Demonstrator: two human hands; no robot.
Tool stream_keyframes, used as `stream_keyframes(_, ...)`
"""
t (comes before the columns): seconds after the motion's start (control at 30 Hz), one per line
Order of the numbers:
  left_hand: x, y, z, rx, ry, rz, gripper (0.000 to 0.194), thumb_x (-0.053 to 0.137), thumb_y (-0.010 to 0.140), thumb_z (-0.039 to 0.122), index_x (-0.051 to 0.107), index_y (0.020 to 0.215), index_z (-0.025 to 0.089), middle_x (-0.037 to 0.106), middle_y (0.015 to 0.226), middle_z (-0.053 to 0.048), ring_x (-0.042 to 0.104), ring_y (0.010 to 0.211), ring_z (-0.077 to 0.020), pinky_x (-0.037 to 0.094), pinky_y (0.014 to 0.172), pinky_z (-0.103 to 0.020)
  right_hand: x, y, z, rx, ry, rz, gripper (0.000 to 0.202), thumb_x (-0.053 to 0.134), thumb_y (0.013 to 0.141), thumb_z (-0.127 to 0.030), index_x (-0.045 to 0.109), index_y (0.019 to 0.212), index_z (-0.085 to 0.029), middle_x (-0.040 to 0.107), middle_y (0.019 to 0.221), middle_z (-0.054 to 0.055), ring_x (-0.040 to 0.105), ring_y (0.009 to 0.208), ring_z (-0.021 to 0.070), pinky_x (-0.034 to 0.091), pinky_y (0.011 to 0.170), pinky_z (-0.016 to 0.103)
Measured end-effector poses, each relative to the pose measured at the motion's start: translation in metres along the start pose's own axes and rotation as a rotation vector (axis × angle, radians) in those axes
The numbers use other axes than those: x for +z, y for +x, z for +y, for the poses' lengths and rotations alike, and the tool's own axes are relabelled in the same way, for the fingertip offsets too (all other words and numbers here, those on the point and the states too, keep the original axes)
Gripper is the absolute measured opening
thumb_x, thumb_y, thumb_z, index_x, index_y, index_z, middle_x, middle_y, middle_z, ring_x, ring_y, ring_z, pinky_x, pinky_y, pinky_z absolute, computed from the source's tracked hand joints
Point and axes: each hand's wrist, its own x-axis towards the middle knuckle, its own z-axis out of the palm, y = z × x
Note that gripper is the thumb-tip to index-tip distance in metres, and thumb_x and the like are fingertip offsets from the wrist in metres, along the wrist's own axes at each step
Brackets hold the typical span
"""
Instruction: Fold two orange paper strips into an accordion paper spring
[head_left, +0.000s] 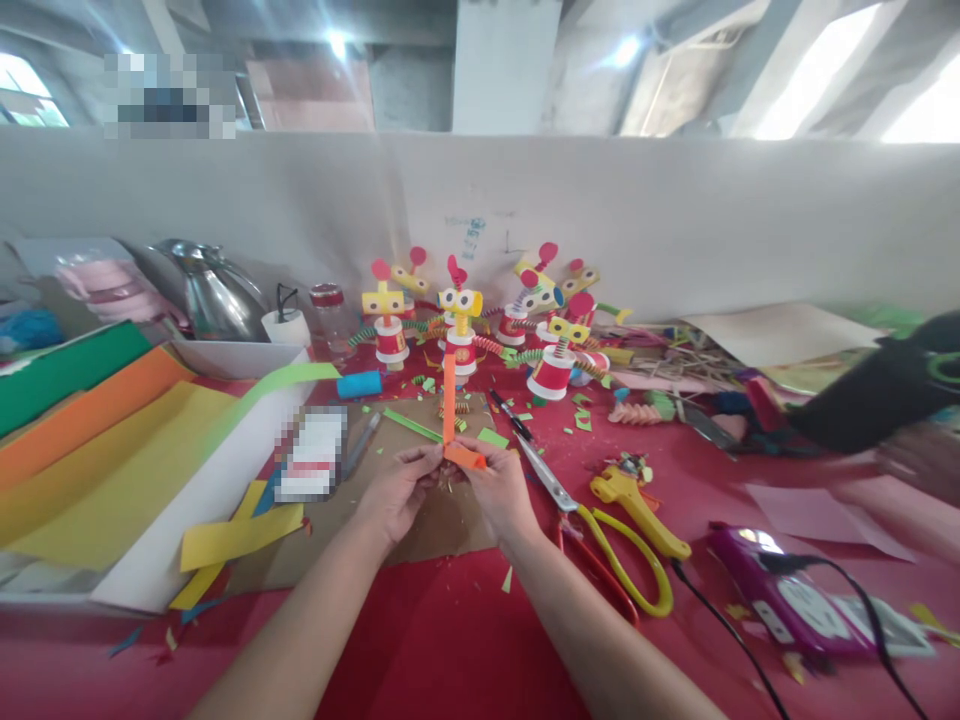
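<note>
An orange paper strip (pixel 449 395) stands upright between my hands, with its other end bent off to the right. My left hand (pixel 405 488) pinches it at the bend with thumb and finger. The folded orange end lies in the fingers of my right hand (pixel 501 488). A light green paper strip (pixel 412 425) runs from the upper left to the same spot at my fingertips, where the join is partly hidden. Below my hands lies a brown cardboard sheet (pixel 442 530) with small paper scraps.
Scissors (pixel 555 485) and a yellow glue gun (pixel 641 505) lie to the right, near a purple device (pixel 787 590) with a cable. Several paper-cup figures (pixel 551 370) stand behind. At left is a white box (pixel 202 480) of coloured paper. Another person's arm (pixel 892 370) reaches in at right.
</note>
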Motion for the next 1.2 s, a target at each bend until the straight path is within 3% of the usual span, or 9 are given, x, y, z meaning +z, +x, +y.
stream_keyframes(0.33, -0.006, 0.004, -0.003, 0.045, 0.147, -0.066, 0.026, 0.079, 0.062, 0.035, 0.071, 0.069, 0.011, 0.06, 0.06, -0.003, 0.048, 0.055, -0.0069, 0.032, 0.051, -0.019, -0.005, 0.001, 0.009, -0.068, -0.066, 0.019, 0.018, 0.066, 0.069, -0.028, 0.074, 0.08, -0.016, 0.067, 0.063, 0.002, 0.058, 0.056, 0.0131, 0.047, 0.056, 0.025)
stream_keyframes(0.73, -0.004, 0.005, -0.006, 0.113, 0.199, -0.125, 0.027, 0.07, 0.072, 0.04, 0.066, 0.075, 0.014, 0.058, 0.065, -0.001, 0.052, 0.063, -0.0104, 0.036, 0.061, -0.024, -0.004, 0.001, 0.005, -0.03, -0.095, 0.038, 0.016, 0.067, 0.068, -0.031, 0.071, 0.065, -0.016, 0.064, 0.055, -0.001, 0.055, 0.05, 0.0128, 0.048, 0.056, 0.026)
stream_keyframes(0.93, -0.002, 0.005, -0.012, 0.169, 0.209, -0.067, 0.027, 0.069, 0.072, 0.04, 0.066, 0.076, 0.014, 0.059, 0.067, -0.001, 0.049, 0.061, -0.0099, 0.036, 0.059, -0.024, -0.007, 0.002, 0.009, -0.031, -0.132, 0.037, 0.018, 0.067, 0.07, -0.032, 0.073, 0.075, -0.016, 0.068, 0.063, 0.002, 0.059, 0.057, 0.0153, 0.049, 0.062, 0.029)
stream_keyframes(1.1, 0.006, -0.001, -0.014, 0.241, 0.158, 0.044, 0.025, 0.071, 0.07, 0.038, 0.066, 0.075, 0.015, 0.059, 0.068, 0.0, 0.049, 0.062, -0.0091, 0.037, 0.06, -0.022, -0.002, -0.002, 0.009, -0.047, -0.067, -0.038, 0.019, 0.07, 0.069, -0.028, 0.072, 0.085, -0.017, 0.072, 0.08, 0.003, 0.064, 0.077, 0.0186, 0.049, 0.076, 0.031)
stream_keyframes(1.2, 0.012, -0.007, -0.015, 0.254, 0.037, 0.059, 0.023, 0.072, 0.069, 0.037, 0.067, 0.076, 0.016, 0.061, 0.07, 0.0, 0.052, 0.064, -0.0095, 0.04, 0.064, -0.022, 0.003, -0.007, 0.005, -0.07, -0.052, 0.026, 0.02, 0.069, 0.072, -0.032, 0.071, 0.086, -0.017, 0.071, 0.086, 0.005, 0.064, 0.078, 0.0182, 0.049, 0.077, 0.032)
